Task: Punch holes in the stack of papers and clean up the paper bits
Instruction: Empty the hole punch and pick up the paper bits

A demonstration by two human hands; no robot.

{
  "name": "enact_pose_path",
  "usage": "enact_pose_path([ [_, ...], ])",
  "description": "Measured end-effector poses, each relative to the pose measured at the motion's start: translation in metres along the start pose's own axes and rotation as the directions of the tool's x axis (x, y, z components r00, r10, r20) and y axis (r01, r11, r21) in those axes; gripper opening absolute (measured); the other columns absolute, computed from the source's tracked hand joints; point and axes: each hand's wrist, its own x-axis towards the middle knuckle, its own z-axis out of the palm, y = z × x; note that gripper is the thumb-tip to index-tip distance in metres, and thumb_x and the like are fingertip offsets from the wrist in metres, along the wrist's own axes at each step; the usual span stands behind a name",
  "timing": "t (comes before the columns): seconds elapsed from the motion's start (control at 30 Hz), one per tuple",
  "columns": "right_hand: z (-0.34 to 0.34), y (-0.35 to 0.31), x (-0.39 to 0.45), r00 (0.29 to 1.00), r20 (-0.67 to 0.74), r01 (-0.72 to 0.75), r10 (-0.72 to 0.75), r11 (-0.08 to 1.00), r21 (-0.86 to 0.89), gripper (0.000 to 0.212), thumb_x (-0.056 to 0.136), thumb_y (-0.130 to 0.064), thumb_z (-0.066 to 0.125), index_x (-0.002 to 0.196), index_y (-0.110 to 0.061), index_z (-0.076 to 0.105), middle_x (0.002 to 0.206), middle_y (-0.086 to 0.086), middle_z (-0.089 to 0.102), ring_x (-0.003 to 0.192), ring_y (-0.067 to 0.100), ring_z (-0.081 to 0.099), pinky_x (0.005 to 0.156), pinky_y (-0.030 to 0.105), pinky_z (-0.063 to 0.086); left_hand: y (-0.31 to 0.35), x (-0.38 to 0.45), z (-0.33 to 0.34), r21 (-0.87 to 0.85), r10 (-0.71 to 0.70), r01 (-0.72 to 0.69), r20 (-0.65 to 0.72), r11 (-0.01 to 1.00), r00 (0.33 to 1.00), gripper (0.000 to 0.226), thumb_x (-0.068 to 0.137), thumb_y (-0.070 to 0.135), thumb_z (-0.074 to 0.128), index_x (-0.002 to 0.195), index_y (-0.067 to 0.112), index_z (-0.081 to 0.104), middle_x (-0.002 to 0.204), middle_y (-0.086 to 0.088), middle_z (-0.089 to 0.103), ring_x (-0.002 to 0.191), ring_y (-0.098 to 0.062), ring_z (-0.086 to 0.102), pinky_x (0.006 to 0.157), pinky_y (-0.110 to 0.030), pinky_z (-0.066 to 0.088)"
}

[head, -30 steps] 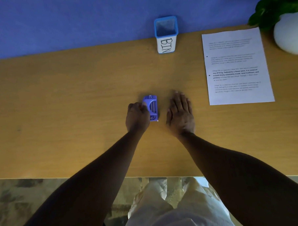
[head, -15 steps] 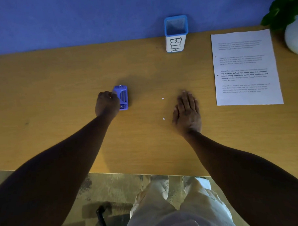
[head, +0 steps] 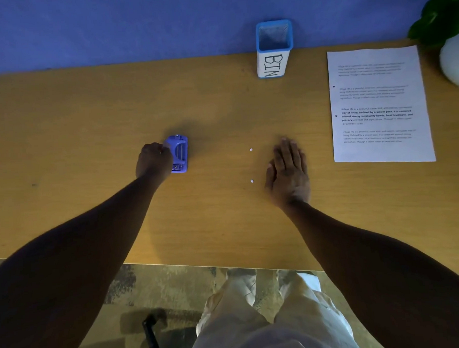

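- Our left hand (head: 154, 161) is curled round the purple hole punch (head: 179, 153), which sits flat on the wooden surface (head: 89, 122), left of centre.
- Our right hand (head: 289, 172) lies palm down on the surface, fingers straight and close together, holding nothing.
- Two white paper bits lie between our hands: one (head: 251, 149) farther from us, one (head: 252, 181) nearer, just beside our right thumb.
- The stack of papers (head: 378, 104) rests at the far right of the surface, printed side up, with two holes along its left margin.
- The blue-rimmed bin (head: 273, 49), labelled "BIN", stands upright at the back edge against the blue wall.
- A white plant pot (head: 454, 58) sits right of the papers.
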Motion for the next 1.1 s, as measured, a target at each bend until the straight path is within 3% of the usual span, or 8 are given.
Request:
enact_pose_path([
  [0.17, -0.004, -0.001, 0.002, 0.999, -0.045, 0.002, -0.002, 1.0, 0.009, 0.048, 0.097, -0.031, 0.042, 0.138, -0.007, 0.05, 0.154, 0.012, 0.038, 0.145, 0.031, 0.028, 0.118, 0.046, 0.022, 0.001, -0.003, 0.002, -0.018, -0.014, 0.014, 0.0, 1.0, 1.0, 0.045, 0.103, 0.034, 0.036, 0.118, 0.0, 0.063, 0.119, -0.022, 0.062, 0.107, -0.037, 0.058, 0.09, -0.044, 0.048],
  [0.3, -0.013, -0.006, 0.016, 0.994, -0.106, -0.029, 0.031, 0.999, 0.02, 0.033, 0.091, -0.031, 0.054, 0.114, -0.012, 0.067, 0.131, 0.007, 0.054, 0.119, 0.032, 0.048, 0.097, 0.045, 0.038, 0.0, -0.013, 0.003, -0.052, 0.045, -0.052, -0.125, 0.997, 0.991, 0.042, 0.093, 0.04, 0.054, 0.127, 0.014, 0.055, 0.128, -0.009, 0.056, 0.12, -0.03, 0.05, 0.093, -0.042, 0.045],
  [0.4, -0.019, -0.013, 0.027, 0.996, -0.053, -0.064, 0.067, 0.997, 0.05, 0.024, 0.089, -0.03, 0.058, 0.103, -0.015, 0.071, 0.122, 0.005, 0.056, 0.107, 0.032, 0.05, 0.086, 0.042, 0.041, 0.006, -0.022, 0.008, 0.004, 0.161, -0.166, -0.249, 0.986, 0.955, 0.048, 0.087, 0.037, 0.062, 0.129, 0.015, 0.051, 0.129, -0.01, 0.051, 0.121, -0.03, 0.046, 0.093, -0.046, 0.045],
  [0.5, -0.02, -0.018, 0.035, 0.999, 0.031, -0.042, 0.039, 0.994, 0.104, 0.021, 0.089, -0.027, 0.058, 0.102, -0.017, 0.071, 0.122, 0.004, 0.056, 0.108, 0.03, 0.048, 0.083, 0.038, 0.043, 0.02, -0.029, 0.017, 0.057, 0.257, -0.251, -0.272, 0.966, 0.927, 0.045, 0.085, 0.035, 0.063, 0.125, 0.017, 0.052, 0.126, -0.009, 0.052, 0.117, -0.031, 0.047, 0.09, -0.044, 0.045],
  [0.77, -0.026, -0.031, 0.057, 0.979, 0.2, -0.016, -0.027, 0.978, 0.21, 0.021, 0.092, -0.025, 0.06, 0.107, -0.022, 0.072, 0.117, 0.004, 0.057, 0.111, 0.025, 0.049, 0.086, 0.032, 0.042, 0.043, -0.051, 0.051, 0.008, 0.475, -0.475, -0.031, 0.88, 0.88, 0.025, 0.085, 0.026, 0.07, 0.109, 0.019, 0.065, 0.115, -0.005, 0.06, 0.112, -0.031, 0.051, 0.09, -0.039, 0.046],
  [1.0, -0.027, -0.035, 0.069, 0.964, 0.263, -0.101, 0.03, 0.961, 0.258, 0.016, 0.091, -0.025, 0.064, 0.102, -0.025, 0.075, 0.112, -0.001, 0.06, 0.107, 0.019, 0.056, 0.08, 0.027, 0.044, 0.051, -0.075, 0.073, -0.151, 0.589, -0.57, 0.173, 0.808, 0.789, 0.021, 0.085, 0.029, 0.076, 0.105, 0.023, 0.071, 0.103, 0.005, 0.063, 0.101, -0.015, 0.058, 0.082, -0.038, 0.054],
  [1.1, -0.027, -0.036, 0.073, 0.953, 0.297, -0.146, 0.064, 0.953, 0.266, 0.014, 0.09, -0.026, 0.066, 0.1, -0.024, 0.075, 0.11, -0.002, 0.061, 0.104, 0.017, 0.058, 0.084, 0.034, 0.051, 0.051, -0.082, 0.078, -0.162, 0.607, -0.586, 0.206, 0.794, 0.767, 0.022, 0.085, 0.03, 0.075, 0.106, 0.025, 0.072, 0.102, 0.007, 0.063, 0.095, -0.009, 0.054, 0.082, -0.036, 0.053],
])
